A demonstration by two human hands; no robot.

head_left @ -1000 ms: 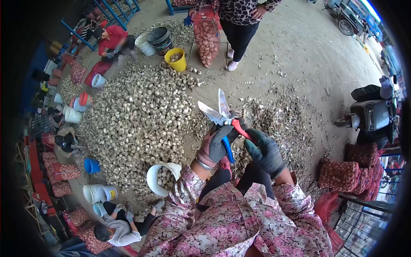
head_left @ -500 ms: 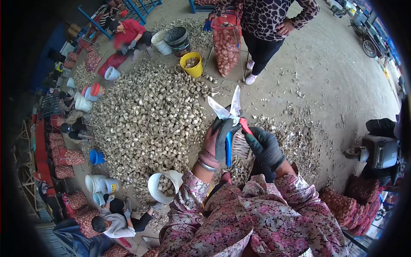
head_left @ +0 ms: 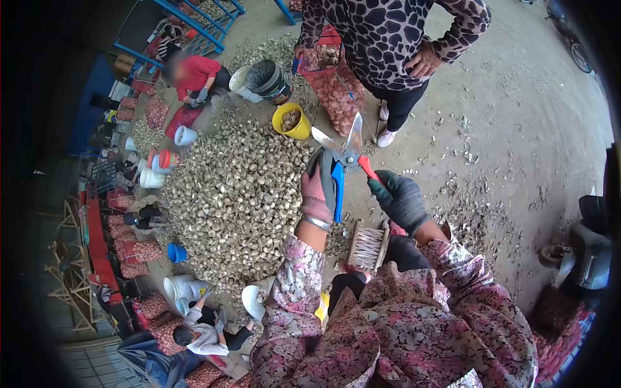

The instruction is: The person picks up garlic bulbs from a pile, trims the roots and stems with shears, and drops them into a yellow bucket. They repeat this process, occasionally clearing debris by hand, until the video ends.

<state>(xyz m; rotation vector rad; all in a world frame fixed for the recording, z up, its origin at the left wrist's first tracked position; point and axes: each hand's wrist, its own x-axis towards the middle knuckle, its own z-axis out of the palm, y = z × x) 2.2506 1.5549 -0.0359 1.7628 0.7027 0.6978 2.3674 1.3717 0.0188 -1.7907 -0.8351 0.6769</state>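
Observation:
Pruning shears (head_left: 349, 159) are spread wide in front of me, blades pointing up and away. My left hand (head_left: 317, 187), in a pink and grey glove, is closed around the blue handle. The red handle is gripped by my right hand (head_left: 399, 199), in a dark grey-green glove. Beyond and left of the shears lies a large heap of garlic bulbs (head_left: 233, 194). Below my hands stands a low stool with a woven seat (head_left: 368, 247). A white bucket (head_left: 253, 302) is partly hidden by my left sleeve.
A person in a leopard-print top (head_left: 381, 45) stands ahead beside a red mesh bag of garlic (head_left: 336, 100). A yellow bucket (head_left: 292, 121) and black bucket (head_left: 267, 81) stand by the heap. Other people sit at left. Dry scraps (head_left: 479, 220) litter the right-hand floor.
The handles have been pulled farther apart, my right hand moving outward. My view has shifted, showing more of the stool. The standing person and the mesh bag lean differently.

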